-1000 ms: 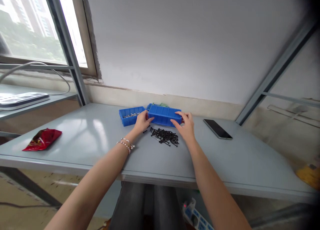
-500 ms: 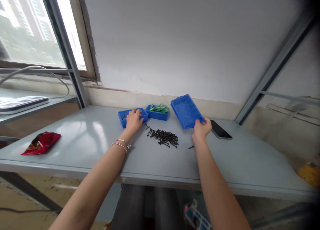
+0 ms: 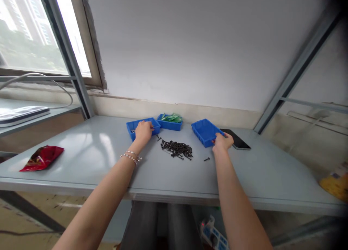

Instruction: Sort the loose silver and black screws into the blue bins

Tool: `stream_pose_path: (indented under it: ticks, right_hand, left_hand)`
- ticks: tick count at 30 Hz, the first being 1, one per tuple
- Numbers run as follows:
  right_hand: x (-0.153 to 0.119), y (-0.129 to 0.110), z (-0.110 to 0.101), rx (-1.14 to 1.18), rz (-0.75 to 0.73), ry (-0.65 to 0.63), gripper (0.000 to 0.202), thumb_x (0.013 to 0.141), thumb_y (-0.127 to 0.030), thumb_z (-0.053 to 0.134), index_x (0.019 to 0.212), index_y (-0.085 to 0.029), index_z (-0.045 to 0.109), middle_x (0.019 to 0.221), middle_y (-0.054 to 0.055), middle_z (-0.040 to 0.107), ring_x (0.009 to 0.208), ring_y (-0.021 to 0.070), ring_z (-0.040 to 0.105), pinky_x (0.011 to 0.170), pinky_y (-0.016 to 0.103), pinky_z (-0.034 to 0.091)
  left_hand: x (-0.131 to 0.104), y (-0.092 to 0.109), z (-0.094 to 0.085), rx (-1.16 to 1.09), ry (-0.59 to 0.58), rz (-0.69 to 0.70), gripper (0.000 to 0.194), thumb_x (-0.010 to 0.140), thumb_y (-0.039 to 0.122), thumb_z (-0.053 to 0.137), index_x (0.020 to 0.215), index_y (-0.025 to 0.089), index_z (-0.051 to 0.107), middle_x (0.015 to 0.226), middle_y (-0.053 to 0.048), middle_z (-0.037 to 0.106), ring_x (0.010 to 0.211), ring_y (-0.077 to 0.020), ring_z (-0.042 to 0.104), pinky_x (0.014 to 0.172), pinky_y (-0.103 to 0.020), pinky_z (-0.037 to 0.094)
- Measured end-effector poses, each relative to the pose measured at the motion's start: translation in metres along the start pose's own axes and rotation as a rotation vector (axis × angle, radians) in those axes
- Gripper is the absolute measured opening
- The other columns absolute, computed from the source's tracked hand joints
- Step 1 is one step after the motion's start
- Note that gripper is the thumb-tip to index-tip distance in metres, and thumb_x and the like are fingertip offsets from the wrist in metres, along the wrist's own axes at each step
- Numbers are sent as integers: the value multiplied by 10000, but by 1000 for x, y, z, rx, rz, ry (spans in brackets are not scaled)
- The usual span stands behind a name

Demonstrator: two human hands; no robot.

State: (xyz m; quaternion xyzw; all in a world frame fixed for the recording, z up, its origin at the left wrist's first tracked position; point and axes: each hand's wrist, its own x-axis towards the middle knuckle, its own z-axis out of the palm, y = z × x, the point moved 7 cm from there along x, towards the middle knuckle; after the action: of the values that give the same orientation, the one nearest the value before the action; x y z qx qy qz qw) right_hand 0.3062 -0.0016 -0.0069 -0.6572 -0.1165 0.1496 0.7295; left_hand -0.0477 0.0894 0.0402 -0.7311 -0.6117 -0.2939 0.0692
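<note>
A pile of black screws [image 3: 176,149] lies in the middle of the grey table [image 3: 95,148]. My right hand [image 3: 223,141] grips the near corner of an empty blue bin [image 3: 205,131] resting on the table right of the pile. My left hand [image 3: 143,131] rests on the rim of a blue bin [image 3: 136,126] holding silvery screws, left of the pile. Behind them a third blue bin [image 3: 169,124] holds green pieces. A single black screw [image 3: 207,158] lies apart, near my right wrist.
A black phone [image 3: 237,141] lies just right of the empty bin. A red foil packet [image 3: 40,157] sits at the table's left edge. A metal frame post [image 3: 293,72] slants up at the right. A window and a side shelf are at the left.
My right hand has lowered the empty blue bin from a raised, tilted position onto the table beside the phone. My left hand stays on the left bin.
</note>
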Motion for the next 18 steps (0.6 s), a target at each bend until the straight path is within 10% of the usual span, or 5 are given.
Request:
stream_pose_path:
  ticks: [18]
  right_hand:
    - [-7,4,8,97,73,-111,434,669,-76,545,1092,-129,467,727,7,505,479,61,441,399,168,417]
  left_hand:
    - [-12,4,6,225,-22,-12,311,775,32,283,938,117,534,964,-160,508,983,-277,458,744,-343,408]
